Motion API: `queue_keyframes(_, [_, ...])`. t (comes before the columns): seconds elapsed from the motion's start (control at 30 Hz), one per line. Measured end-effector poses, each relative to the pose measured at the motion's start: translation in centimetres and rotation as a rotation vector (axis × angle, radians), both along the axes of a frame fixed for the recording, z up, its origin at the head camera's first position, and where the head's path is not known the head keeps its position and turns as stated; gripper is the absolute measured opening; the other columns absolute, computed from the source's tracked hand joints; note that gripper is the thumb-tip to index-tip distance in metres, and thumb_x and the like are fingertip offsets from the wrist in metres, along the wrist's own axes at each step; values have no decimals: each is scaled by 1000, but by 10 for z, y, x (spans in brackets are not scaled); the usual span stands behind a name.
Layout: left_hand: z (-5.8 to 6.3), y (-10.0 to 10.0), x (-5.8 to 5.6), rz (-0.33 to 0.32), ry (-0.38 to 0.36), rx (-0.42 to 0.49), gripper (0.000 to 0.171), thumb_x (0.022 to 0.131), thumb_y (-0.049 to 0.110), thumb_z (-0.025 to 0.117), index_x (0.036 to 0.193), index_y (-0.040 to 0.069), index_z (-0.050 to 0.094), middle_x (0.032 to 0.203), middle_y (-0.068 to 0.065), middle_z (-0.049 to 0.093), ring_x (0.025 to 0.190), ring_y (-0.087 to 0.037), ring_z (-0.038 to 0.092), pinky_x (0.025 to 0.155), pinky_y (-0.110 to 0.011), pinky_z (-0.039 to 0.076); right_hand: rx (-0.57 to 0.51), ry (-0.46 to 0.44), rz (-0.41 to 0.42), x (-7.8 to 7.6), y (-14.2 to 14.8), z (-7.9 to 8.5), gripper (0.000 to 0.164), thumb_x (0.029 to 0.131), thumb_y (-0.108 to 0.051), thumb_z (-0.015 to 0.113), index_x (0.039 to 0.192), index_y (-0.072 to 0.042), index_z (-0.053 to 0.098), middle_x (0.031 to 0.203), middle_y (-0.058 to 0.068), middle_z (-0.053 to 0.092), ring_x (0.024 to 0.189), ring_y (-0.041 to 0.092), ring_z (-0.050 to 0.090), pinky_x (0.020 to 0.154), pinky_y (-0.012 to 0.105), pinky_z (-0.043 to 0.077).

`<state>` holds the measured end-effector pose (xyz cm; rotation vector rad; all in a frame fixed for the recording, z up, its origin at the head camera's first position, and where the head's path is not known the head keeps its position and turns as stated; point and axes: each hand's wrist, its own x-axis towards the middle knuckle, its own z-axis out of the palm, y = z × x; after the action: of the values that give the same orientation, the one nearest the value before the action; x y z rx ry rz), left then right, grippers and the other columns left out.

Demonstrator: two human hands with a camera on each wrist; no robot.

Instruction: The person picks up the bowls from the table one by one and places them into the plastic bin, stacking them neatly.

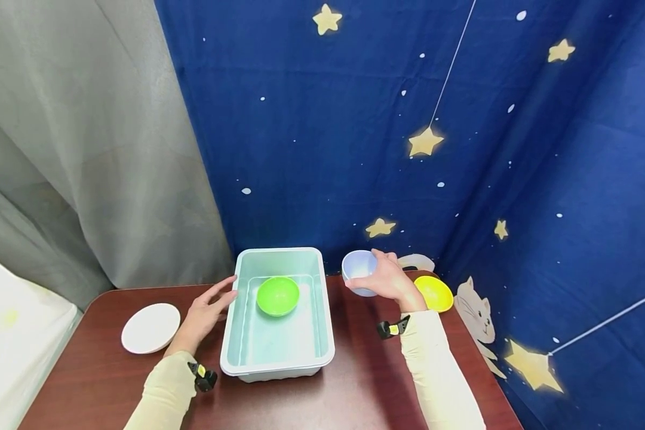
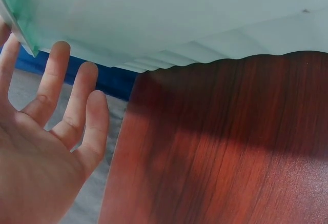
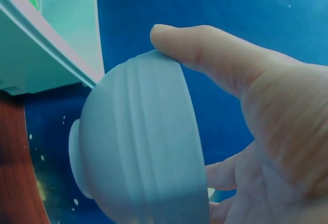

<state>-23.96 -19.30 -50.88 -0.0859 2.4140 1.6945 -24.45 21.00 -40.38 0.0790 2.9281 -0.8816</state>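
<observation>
My right hand (image 1: 385, 278) grips a light blue bowl (image 1: 358, 272) by its rim, raised to the right of the plastic bin. In the right wrist view the bowl (image 3: 138, 147) is tipped on its side, its foot facing left and the thumb on the rim. A pale green bin (image 1: 279, 346) stands mid-table with a bright green bowl (image 1: 278, 296) inside. My left hand (image 1: 204, 315) is at the bin's left rim, its fingers spread and loosely bent. The left wrist view shows the fingertips (image 2: 60, 49) by the bin wall (image 2: 169, 24); contact is hard to tell.
A white plate or shallow bowl (image 1: 151, 328) lies on the brown table (image 1: 107, 382) to the left. At the right edge sits a yellow bowl (image 1: 434, 294), beside my right forearm. A blue star-patterned curtain (image 1: 322, 149) hangs right behind the table, with a grey one (image 1: 102, 149) at left.
</observation>
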Motion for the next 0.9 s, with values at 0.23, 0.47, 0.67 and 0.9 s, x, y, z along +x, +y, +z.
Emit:
queue_keyframes(0.23, [-3, -1, -4, 4, 0, 6, 57, 91, 49, 59, 143, 33, 43, 129, -14, 58, 99, -14, 66, 92, -44, 53, -27, -7, -4, -1, -12, 8, 116, 59, -65, 79, 149, -12, 28, 135, 16, 37, 113, 34, 51, 91, 48, 48])
queue_keyframes(0.47, [-28, -7, -14, 15, 8, -8, 60, 86, 60, 58, 141, 41, 43, 130, -10, 58, 99, -11, 66, 93, -43, 53, 0, 16, 42, -4, -31, 16, 113, 60, -62, 79, 149, -12, 30, 137, 17, 36, 119, 37, 44, 93, 51, 46])
queue_keyframes(0.67, [-18, -4, -10, 18, -8, -4, 59, 89, 54, 58, 143, 37, 42, 133, -13, 57, 102, -15, 65, 95, -46, 52, 21, 33, 80, -8, -45, 17, 113, 60, -60, 81, 149, -13, 30, 137, 16, 37, 121, 36, 42, 93, 50, 46])
queue_keyframes(0.9, [-27, -6, -15, 30, -10, 3, 58, 88, 55, 59, 141, 40, 42, 132, -11, 57, 100, -10, 65, 94, -44, 52, 23, 34, 114, -14, -58, 21, 114, 59, -60, 81, 149, -12, 30, 137, 15, 38, 119, 34, 44, 93, 48, 46])
